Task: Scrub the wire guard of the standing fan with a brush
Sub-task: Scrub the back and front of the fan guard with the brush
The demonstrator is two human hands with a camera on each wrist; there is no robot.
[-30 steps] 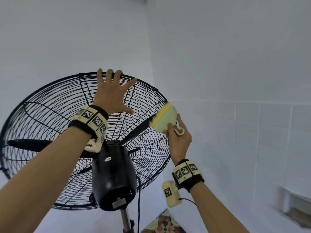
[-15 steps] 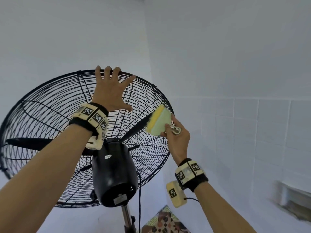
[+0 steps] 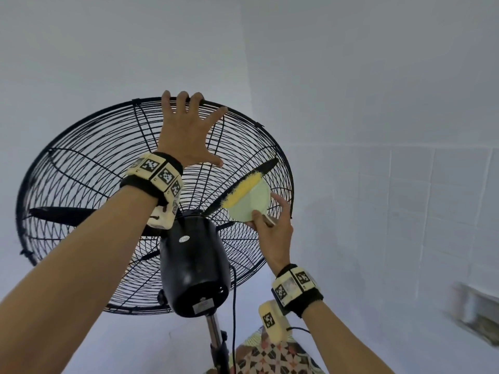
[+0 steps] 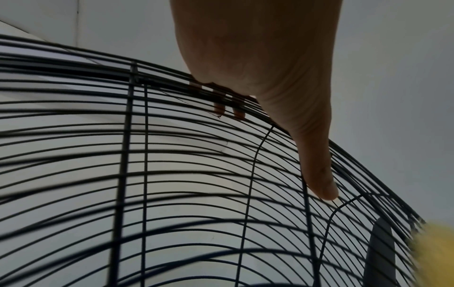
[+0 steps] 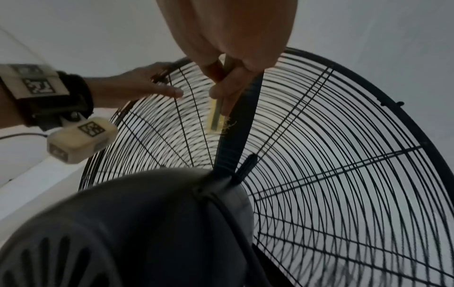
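Observation:
The standing fan's black wire guard (image 3: 81,163) fills the middle of the head view, seen from behind the motor housing (image 3: 194,265). My left hand (image 3: 186,130) is at the guard's top; its fingers hook over the rim and the thumb lies spread on the wires. The left wrist view shows those fingertips (image 4: 218,108) curled behind the wires (image 4: 137,155). My right hand (image 3: 272,233) grips a pale green brush (image 3: 251,203) by its handle. Its yellow bristles press on the rear wires right of the hub. In the right wrist view the brush (image 5: 216,116) lies edge-on against the guard (image 5: 343,174).
Black fan blades (image 3: 62,215) sit inside the guard. A metal pole (image 3: 214,333) and a black power cord (image 3: 233,306) run down from the motor. A tiled wall (image 3: 405,198) stands close on the right, with a recess (image 3: 478,314) low in it. Patterned flooring (image 3: 275,357) shows below.
The brush has slid from the guard's right rim inward toward the hub. My left fingers have gone from spread at the top rim to hooked over it.

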